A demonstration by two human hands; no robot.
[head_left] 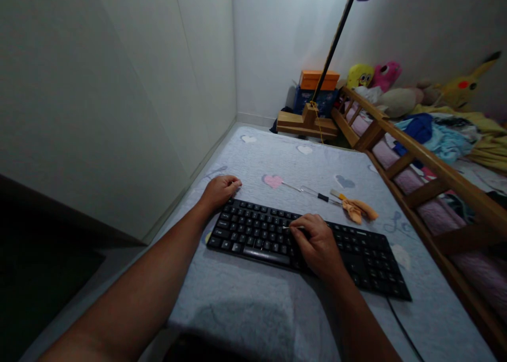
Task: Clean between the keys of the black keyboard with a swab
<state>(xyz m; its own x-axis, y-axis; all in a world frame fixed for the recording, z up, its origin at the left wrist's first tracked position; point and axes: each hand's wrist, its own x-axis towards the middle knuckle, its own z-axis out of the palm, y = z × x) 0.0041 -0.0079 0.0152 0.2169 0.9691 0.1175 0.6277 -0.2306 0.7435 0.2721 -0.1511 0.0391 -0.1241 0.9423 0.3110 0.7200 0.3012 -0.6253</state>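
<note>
A black keyboard lies slightly slanted on the pale patterned cloth. Over its right-middle keys, my right hand is closed in a pinch on a thin white stick, whose tip is over the keys. My left hand rests at the keyboard's upper left corner with its fingers curled together; whether anything is between them is too small to tell. Behind the keyboard lie a thin wire tool with a black grip, a brush with a yellow part and a crumpled orange cloth.
A wooden rail runs along the right side, with a bed of clothes and plush toys beyond it. At the back stand a wooden base with a slanted black pole and an orange box. White cabinet doors rise at left.
</note>
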